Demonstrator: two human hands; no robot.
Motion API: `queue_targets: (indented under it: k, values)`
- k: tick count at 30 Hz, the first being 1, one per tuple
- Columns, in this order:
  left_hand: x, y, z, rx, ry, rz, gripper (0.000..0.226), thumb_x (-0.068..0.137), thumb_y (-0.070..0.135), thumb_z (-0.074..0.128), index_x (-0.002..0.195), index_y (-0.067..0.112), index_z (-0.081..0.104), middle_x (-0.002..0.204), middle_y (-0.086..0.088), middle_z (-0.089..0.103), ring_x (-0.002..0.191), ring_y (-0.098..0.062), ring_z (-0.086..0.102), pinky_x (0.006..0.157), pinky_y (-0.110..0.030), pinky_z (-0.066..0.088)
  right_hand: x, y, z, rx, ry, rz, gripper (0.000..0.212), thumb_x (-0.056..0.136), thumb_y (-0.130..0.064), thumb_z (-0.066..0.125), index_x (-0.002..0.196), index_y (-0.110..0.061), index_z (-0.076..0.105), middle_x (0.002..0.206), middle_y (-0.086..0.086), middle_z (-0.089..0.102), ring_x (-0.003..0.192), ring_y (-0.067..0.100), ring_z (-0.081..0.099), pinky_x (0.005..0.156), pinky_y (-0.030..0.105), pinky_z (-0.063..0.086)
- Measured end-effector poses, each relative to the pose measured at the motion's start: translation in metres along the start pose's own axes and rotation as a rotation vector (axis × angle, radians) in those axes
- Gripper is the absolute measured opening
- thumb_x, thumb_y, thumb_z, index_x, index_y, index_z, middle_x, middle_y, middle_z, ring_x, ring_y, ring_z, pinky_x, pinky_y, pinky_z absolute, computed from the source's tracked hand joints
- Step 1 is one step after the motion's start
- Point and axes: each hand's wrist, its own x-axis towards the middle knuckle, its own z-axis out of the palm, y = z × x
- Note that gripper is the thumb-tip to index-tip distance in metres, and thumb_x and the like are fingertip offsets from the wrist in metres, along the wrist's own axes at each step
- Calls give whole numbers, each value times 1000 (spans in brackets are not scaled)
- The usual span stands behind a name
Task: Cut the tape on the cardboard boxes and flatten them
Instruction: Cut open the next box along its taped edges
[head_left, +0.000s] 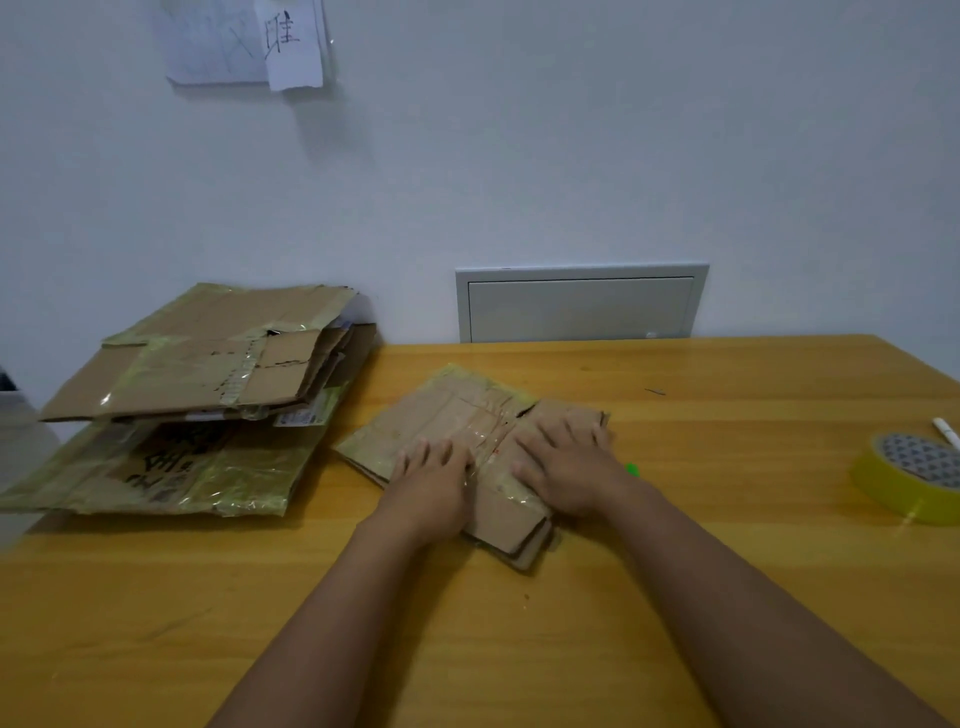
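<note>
A small flattened cardboard box with clear tape across it lies in the middle of the wooden table. My left hand presses flat on its left half, fingers straight. On its right half my right hand presses down the same way, palm flat. A bit of something bright green peeks out just right of my right hand; most of it is hidden.
A stack of larger flattened, taped boxes lies at the table's left, overhanging the edge. A yellow tape roll and a white pen sit at the right edge. A grey wall panel is behind the table.
</note>
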Motion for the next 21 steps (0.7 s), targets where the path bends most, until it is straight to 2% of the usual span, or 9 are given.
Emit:
queue_targets:
  k: [3, 6, 8, 10, 12, 14, 17, 19, 21]
  values:
    - [0, -5, -9, 66, 48, -31, 56, 101, 25, 36, 153, 36, 20, 163, -1, 17, 150, -29, 11, 120, -46, 11, -4, -14, 1, -11, -6, 12, 69, 92, -72, 19, 152, -38, 17, 163, 6, 4, 148, 35, 2, 117, 55, 2]
    - [13, -12, -10, -32, 61, -61, 46, 102, 31, 33, 149, 30, 34, 156, -2, 31, 145, -30, 19, 119, -44, 19, -20, -36, 2, -80, 14, -28, 73, 91, -73, 19, 152, -34, 21, 163, 8, 5, 148, 36, 4, 116, 54, 6]
    - [18, -13, -6, -99, 59, -71, 44, 104, 41, 26, 143, 27, 41, 153, -3, 35, 146, -34, 18, 120, -49, 15, -28, -43, 4, -81, 40, -86, 63, 96, -65, 22, 148, -30, 33, 162, 10, 11, 146, 36, 9, 115, 53, 10]
    - [19, -12, 3, -59, 54, -72, 47, 105, 47, 21, 147, 32, 34, 159, -4, 24, 150, -33, 8, 122, -48, 6, -27, -41, 0, -51, 93, -115, 51, 99, -53, 26, 136, -26, 47, 156, 11, 25, 139, 35, 21, 111, 52, 19]
    - [15, -11, 8, -26, 45, -65, 49, 105, 49, 18, 152, 37, 25, 163, -3, 12, 152, -29, -2, 122, -43, 0, -14, -35, -4, -44, 242, -78, 44, 101, -43, 27, 129, -19, 52, 145, 11, 38, 131, 34, 29, 105, 50, 26]
    - [13, -13, 9, -23, 22, -42, 49, 105, 51, 17, 153, 40, 21, 165, 0, 8, 152, -26, -5, 122, -42, -2, 4, -30, -3, -15, 291, -23, 48, 102, -40, 26, 140, -15, 40, 152, 11, 30, 137, 34, 23, 109, 48, 22]
    - [11, -16, 3, -6, -37, -21, 51, 105, 51, 17, 155, 39, 16, 166, 2, 1, 152, -24, -11, 122, -41, -5, 22, -26, 11, 47, 50, -20, 61, 103, -46, 14, 156, -18, 2, 163, 1, -11, 149, 25, -12, 121, 45, -4]
    - [12, -15, -2, 46, -69, -22, 53, 106, 48, 18, 156, 36, 11, 166, -1, -8, 150, -27, -17, 121, -43, -9, 26, -24, 19, 70, -4, -10, 62, 102, -49, 8, 156, -21, -6, 161, -2, -21, 148, 21, -19, 120, 45, -10]
    - [11, -4, -2, 63, -66, -62, 55, 105, 47, 18, 157, 32, 10, 165, -6, -14, 149, -31, -21, 120, -46, -10, 26, -24, 22, 85, -16, 20, 62, 102, -50, 6, 155, -23, -6, 161, -2, -19, 149, 20, -17, 120, 45, -9]
